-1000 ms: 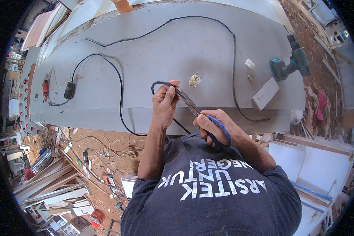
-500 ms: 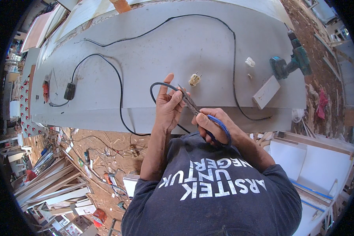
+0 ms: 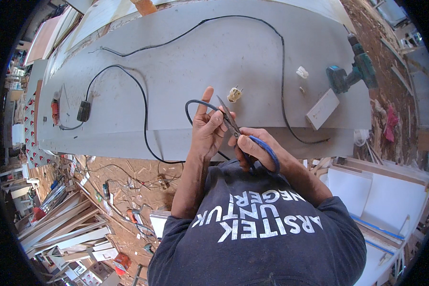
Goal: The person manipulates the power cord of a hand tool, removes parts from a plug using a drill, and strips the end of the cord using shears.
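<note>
Pinched between the thumb and fingers of my left hand (image 3: 209, 127) is the end of a black electrical cable (image 3: 145, 114), which loops over the hand and runs off left across the board. My left index finger points up. My right hand (image 3: 258, 145) grips a pair of scissors (image 3: 232, 125) with blue handles; their blades are parted and lie against the cable end at my left fingertips. Just beyond the scissors a cream power plug (image 3: 234, 94) rests on the grey board. The exact spot where blade meets cable is partly hidden by my fingers.
A second black cable (image 3: 283, 71) curves over the grey board (image 3: 190, 62). On the right lie a cordless drill (image 3: 355, 71), a pale block (image 3: 322, 109) and a white piece (image 3: 302, 72). At left are a black box (image 3: 84, 111) on the cable and a red-handled tool (image 3: 56, 109). Wood scraps (image 3: 71, 219) litter the floor.
The scissors' blades have spread apart, and their handles with them. Both hands stay almost in place, the left still pinching the cable end.
</note>
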{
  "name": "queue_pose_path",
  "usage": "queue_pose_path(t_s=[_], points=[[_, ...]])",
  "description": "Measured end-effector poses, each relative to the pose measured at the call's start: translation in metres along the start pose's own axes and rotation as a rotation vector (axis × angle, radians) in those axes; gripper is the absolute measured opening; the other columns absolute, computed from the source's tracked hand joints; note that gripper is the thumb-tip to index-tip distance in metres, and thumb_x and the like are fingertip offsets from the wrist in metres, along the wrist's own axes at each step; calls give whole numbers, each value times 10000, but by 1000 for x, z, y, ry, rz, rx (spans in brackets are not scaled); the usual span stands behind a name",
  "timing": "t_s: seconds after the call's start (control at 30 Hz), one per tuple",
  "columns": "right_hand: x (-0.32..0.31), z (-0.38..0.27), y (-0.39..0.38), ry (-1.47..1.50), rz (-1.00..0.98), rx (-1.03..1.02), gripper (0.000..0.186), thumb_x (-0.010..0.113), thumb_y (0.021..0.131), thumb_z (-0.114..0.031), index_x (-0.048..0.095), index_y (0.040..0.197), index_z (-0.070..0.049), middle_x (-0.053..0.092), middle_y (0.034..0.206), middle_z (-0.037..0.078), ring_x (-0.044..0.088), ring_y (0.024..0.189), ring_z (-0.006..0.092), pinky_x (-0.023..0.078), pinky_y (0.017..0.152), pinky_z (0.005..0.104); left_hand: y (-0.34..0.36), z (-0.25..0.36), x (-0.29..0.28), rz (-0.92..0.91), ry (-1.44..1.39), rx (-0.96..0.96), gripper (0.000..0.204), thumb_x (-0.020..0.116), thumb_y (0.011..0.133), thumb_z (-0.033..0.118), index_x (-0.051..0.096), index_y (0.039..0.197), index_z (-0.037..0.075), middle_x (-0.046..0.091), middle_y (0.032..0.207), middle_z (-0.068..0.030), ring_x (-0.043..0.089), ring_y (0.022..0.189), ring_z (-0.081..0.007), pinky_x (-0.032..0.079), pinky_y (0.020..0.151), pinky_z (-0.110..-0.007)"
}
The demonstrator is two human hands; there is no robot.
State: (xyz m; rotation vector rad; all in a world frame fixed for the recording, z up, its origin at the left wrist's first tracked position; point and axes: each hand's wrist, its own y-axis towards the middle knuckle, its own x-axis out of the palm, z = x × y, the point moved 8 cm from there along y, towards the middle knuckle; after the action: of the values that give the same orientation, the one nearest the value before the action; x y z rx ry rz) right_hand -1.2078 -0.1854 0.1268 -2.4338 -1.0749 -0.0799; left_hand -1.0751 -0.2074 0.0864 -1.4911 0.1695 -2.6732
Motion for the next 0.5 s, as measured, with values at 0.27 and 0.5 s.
queue_pose_path(t_s=[0.27,0.5], points=[[-1,-3,-1,-26,11,-12,770,505,915,-716,577,1111,25,591,797,62,620,667,149,514,593,273,0,-1,-4,-31,48,-2,763,673,924,35,259,1558,125,696,1012,-82,712,958,-227,615,866,-335],[0,-6,-1,-29,11,-6,774,494,913,-724,581,1094,24,595,785,61,625,670,145,515,586,275,-3,-1,1,-39,63,-1,788,684,909,19,249,1560,111,695,1009,-87,714,953,-231,619,859,-337]])
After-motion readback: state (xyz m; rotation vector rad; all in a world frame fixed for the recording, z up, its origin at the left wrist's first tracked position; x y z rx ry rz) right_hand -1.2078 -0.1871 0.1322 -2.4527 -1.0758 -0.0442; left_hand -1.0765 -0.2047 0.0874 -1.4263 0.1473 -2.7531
